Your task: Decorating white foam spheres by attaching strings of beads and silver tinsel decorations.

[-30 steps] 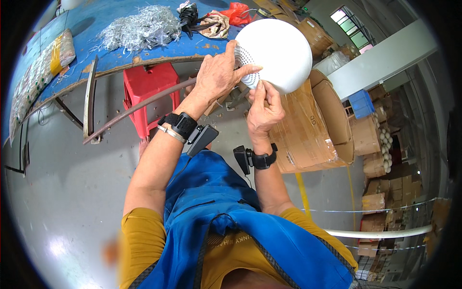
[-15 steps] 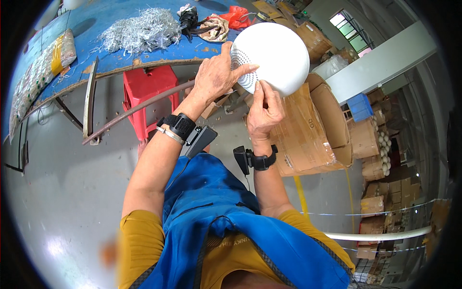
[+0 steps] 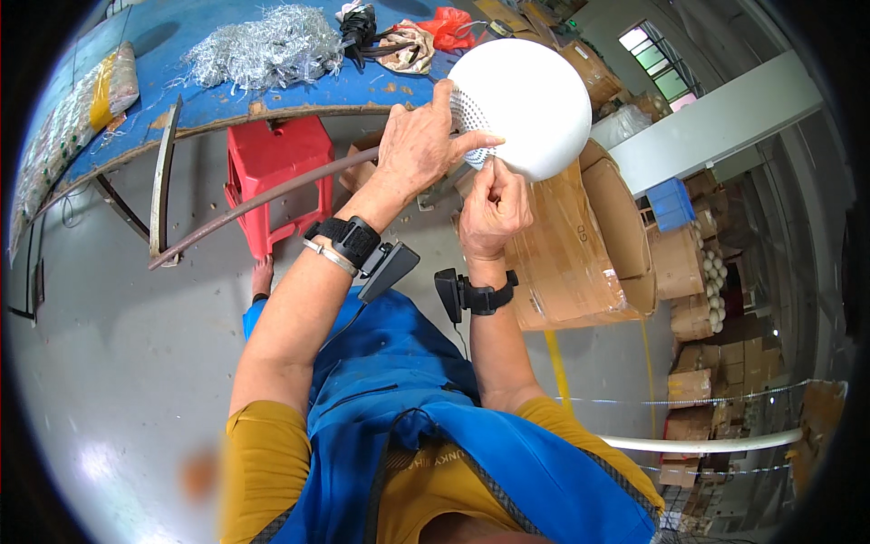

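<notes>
A big white ball [image 3: 535, 104] is in front of me, with rows of small grey squares or dots [image 3: 468, 120] over its left side. My left hand [image 3: 417, 140] lies against that dotted side. Its forefinger and thumb are stretched apart on the surface, and the other fingers are partly curled. Just below the thumb, at the ball's lower edge, my right hand [image 3: 497, 204] is pinched closed by the dotted part. What sits between its fingertips is too small to make out. What bears the ball's weight is hidden.
A blue table [image 3: 227, 107] carries silver tinsel [image 3: 267, 47], a taped bag [image 3: 82, 127] and a red plastic bag [image 3: 449, 29]. Beneath it are a red stool [image 3: 276, 172] and a slanting brown pole [image 3: 263, 208]. An open cardboard box [image 3: 562, 258] stands close on the right.
The ball and my left hand sit slightly farther right in the picture. The left thumb reaches farther across the ball. My right hand stays pinched. A foot now shows below the stool.
</notes>
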{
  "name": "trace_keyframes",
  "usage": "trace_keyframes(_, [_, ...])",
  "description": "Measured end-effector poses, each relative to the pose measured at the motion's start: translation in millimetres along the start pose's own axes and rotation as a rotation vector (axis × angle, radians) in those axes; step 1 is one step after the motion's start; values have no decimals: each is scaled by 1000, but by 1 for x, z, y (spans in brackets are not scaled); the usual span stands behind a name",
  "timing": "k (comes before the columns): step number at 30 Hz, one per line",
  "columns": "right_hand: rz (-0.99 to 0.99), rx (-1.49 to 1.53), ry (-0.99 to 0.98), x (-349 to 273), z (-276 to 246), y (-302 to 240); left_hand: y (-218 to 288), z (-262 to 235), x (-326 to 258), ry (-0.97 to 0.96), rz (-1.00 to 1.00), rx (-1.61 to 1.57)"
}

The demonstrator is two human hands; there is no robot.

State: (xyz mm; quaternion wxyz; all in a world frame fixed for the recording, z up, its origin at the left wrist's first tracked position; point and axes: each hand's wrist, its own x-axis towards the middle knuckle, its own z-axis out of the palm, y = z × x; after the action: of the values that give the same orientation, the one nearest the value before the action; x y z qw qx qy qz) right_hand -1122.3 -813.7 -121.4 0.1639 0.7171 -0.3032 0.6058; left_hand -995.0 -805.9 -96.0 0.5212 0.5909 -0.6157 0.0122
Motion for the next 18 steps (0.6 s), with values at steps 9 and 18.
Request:
trace_keyframes(9, [248,117,49,-3,4,-14,-2,3,0,-2,9,34])
trace_keyframes(18, [443,264,71,-5,8,-16,-1,0,1,-9,-3,37])
